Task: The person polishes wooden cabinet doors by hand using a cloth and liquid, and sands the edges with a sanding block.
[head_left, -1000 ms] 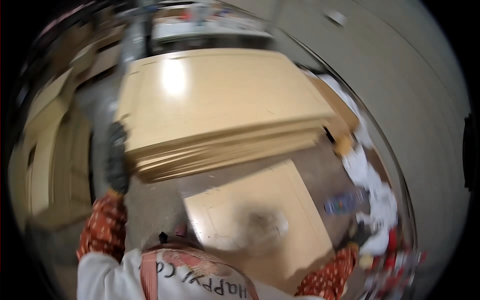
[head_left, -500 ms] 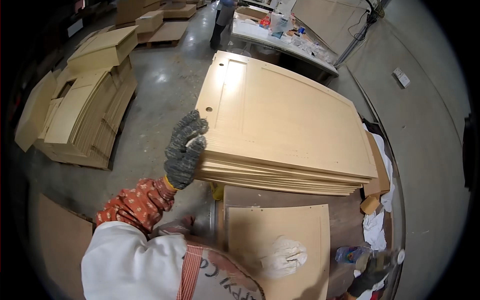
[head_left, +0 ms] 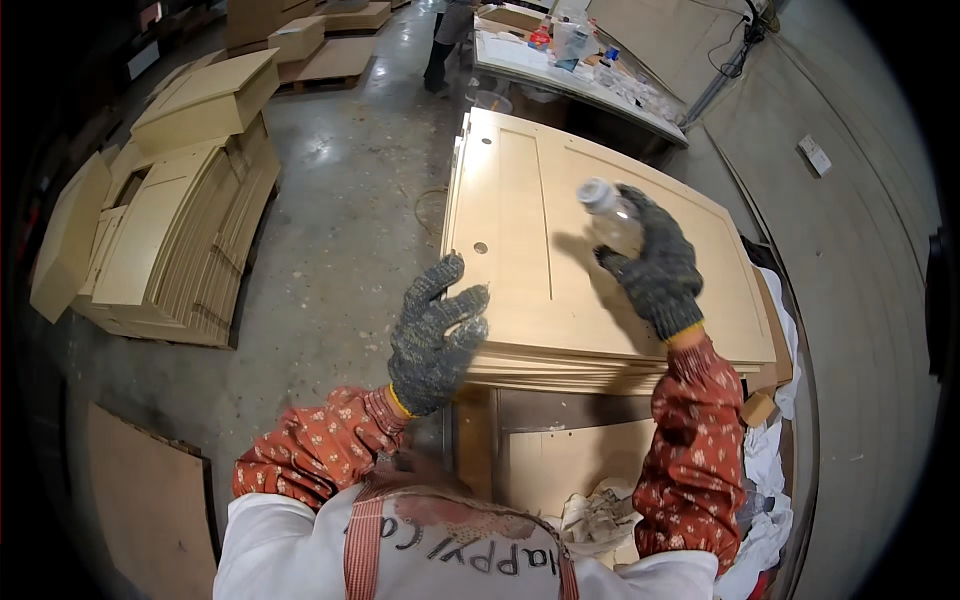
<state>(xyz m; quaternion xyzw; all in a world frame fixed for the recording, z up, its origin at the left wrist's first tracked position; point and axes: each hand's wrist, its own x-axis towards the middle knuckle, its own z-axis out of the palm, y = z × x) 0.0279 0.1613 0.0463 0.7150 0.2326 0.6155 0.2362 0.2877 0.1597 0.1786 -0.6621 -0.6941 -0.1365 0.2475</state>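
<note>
My left hand (head_left: 436, 335), in a grey knit glove, hovers with fingers spread over the near left corner of a stack of tan door panels (head_left: 560, 230). Raised above the top panel, my right hand (head_left: 655, 265), also gloved, grips a clear plastic bottle (head_left: 608, 212) with a white cap. The top panel has a recessed frame and two small round holes near its left edge. Both sleeves are red with a pale floral print.
A lower tan board with a crumpled white rag (head_left: 598, 515) lies below the stack. Piles of similar panels (head_left: 175, 240) sit on the concrete floor at left. A cluttered workbench (head_left: 575, 70) stands behind, with a person (head_left: 450, 35) beside it. White rags (head_left: 770, 470) lie at right.
The view has swung up and steadied. My right hand has come up from below holding the clear bottle over the top panel. My left hand has lifted off the stack's edge and spread its fingers.
</note>
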